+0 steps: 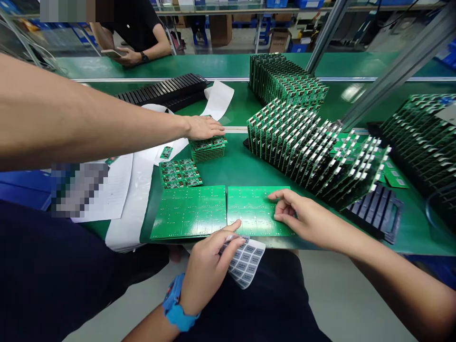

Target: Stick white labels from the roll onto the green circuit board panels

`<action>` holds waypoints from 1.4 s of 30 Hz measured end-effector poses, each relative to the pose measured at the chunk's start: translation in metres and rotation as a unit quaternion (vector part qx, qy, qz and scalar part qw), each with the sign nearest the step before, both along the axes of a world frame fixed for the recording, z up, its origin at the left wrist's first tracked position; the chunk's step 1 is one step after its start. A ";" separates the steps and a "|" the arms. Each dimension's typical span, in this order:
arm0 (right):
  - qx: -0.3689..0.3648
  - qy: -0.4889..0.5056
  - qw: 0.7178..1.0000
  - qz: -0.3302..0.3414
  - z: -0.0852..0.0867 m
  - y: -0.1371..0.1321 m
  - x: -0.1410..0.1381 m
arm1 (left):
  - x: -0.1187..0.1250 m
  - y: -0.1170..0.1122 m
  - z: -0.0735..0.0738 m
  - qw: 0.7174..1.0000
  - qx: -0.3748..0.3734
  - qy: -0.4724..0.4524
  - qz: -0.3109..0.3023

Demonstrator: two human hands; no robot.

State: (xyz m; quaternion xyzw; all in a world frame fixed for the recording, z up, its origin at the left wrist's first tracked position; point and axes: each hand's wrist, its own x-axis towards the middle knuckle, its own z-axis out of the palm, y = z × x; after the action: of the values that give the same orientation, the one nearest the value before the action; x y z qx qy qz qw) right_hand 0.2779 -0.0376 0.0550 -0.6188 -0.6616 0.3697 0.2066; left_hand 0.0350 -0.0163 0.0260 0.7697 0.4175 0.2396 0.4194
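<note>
My left hand [210,259], with a blue watch at its wrist, is closed on a sheet of labels [247,261] printed in small grey blocks. The sheet hangs past the table's front edge. My right hand [297,213] hovers at the right side of a green circuit board panel [249,209], thumb and index finger apart, other fingers curled; I see nothing between them. Left of that panel lies a second green circuit board panel [192,209], flat and close beside it. My left thumb is near the first panel's lower left corner.
A co-worker's arm [142,128] reaches in from the left, hand on a stack of boards [208,151]. Racks of upright boards [306,147] stand right. A component-side panel [180,173], papers [107,190] and black trays [164,90] lie left. Opposite sits another person [138,28].
</note>
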 end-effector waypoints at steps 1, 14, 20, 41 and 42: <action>0.007 -0.002 1.000 -0.002 -0.001 -0.001 -0.001 | 0.000 0.000 0.000 1.000 -0.002 0.000 0.000; 0.291 -0.093 0.950 -0.068 -0.002 -0.029 -0.037 | -0.001 -0.002 0.009 0.999 -0.035 -0.023 0.019; 0.097 0.139 0.985 -0.022 0.012 -0.011 -0.080 | -0.001 -0.005 0.013 0.998 -0.020 -0.051 0.025; -0.004 -0.163 0.986 0.034 0.009 0.016 -0.021 | -0.009 -0.004 0.007 1.000 0.016 -0.014 -0.019; 0.034 -0.204 0.978 0.042 0.010 0.015 -0.022 | -0.009 -0.004 0.008 1.000 0.015 -0.012 -0.018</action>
State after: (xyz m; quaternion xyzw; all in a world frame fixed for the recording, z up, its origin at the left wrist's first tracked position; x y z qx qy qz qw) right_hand 0.2559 -0.0227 0.0647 -0.6454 -0.7273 0.2218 0.0725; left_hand 0.0260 -0.0203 0.0336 0.7799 0.3952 0.2476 0.4174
